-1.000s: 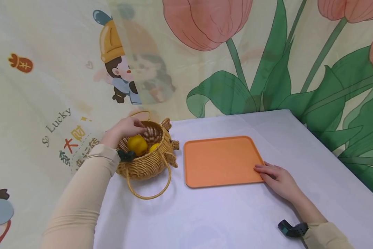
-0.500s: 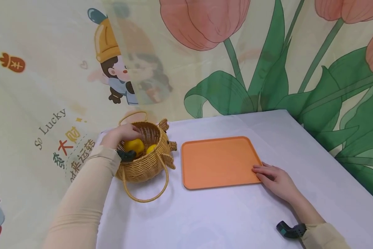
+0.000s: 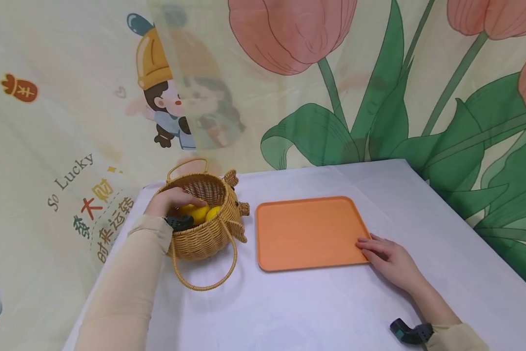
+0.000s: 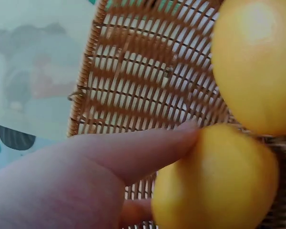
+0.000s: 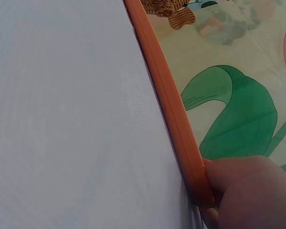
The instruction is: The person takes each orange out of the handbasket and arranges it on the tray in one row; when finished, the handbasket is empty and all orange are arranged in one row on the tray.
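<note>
Left hand (image 3: 177, 199) grips fruit (image 4: 217, 179) (inside basket rim (image 4: 87, 62)).

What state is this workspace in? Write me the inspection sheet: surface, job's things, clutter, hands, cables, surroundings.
Surface: white cloth, faint creases.
Job's things: wicker basket holding two yellow fruits; orange tray to its right, apart from it.
Clutter: nothing seen.
Hands: left hand inside the basket, touching one fruit; right hand on the tray's right edge; whether either grips is unclear.
Cables: nothing seen.
Surroundings: backdrop printed with tulips and cartoon figures.
</note>
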Tool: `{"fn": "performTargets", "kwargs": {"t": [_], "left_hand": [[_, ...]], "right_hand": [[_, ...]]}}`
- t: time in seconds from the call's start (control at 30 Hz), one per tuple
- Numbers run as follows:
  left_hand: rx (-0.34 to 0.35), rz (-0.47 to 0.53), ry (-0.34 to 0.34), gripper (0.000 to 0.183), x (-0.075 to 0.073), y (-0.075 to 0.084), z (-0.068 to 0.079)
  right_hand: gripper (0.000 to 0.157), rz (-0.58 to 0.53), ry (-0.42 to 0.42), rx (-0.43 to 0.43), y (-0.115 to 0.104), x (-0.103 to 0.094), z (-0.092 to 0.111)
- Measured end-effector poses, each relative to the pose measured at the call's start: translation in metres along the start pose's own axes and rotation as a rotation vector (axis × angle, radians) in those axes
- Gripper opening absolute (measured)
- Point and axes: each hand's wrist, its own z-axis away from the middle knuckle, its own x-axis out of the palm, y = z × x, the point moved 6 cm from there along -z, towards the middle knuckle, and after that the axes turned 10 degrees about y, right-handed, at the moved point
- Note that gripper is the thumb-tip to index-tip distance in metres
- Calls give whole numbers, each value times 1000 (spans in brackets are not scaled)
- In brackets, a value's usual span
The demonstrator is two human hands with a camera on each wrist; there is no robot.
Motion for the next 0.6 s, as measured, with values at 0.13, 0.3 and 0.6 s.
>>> {"fn": "performTargets", "kwargs": {"t": [0.13,0.3,0.6], "left_hand": [[-55,136,-57,72,7,-8,-2],[-58,195,-163,59,20,-10,-3],[31,102,-72,59,13,-5,6]], "right_hand": [[28,7,-14,23,0,0,-2],[29,8,-28,47,-1,-3,-2],[30,20,-34,72,-1,2,1]]}}
